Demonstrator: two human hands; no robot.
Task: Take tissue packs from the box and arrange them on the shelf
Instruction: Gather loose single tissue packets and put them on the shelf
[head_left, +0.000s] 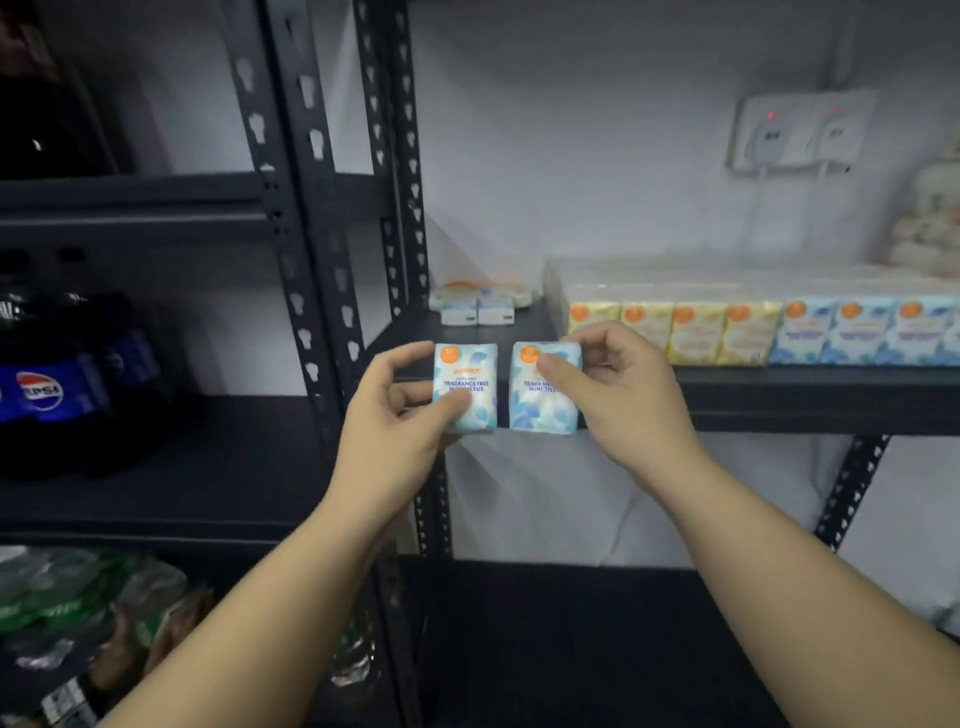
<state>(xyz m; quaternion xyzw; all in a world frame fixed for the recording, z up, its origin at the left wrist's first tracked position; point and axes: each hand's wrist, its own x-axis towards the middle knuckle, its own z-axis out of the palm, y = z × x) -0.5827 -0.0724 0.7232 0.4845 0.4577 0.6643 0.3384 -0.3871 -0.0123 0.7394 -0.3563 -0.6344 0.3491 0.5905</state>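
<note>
Dim stockroom w/ black metal shelf (779, 387) on a white wall. Left hand (395, 415) pinches one blue-and-white mini tissue pack (466, 387), right hand (618, 400) pinches its twin (545, 389), both just in front of the shelf edge. Yellow packs (675, 332) and blue packs (862, 332) already lined up (box not in view), so prob. well underway; these two not yet placed.
</note>
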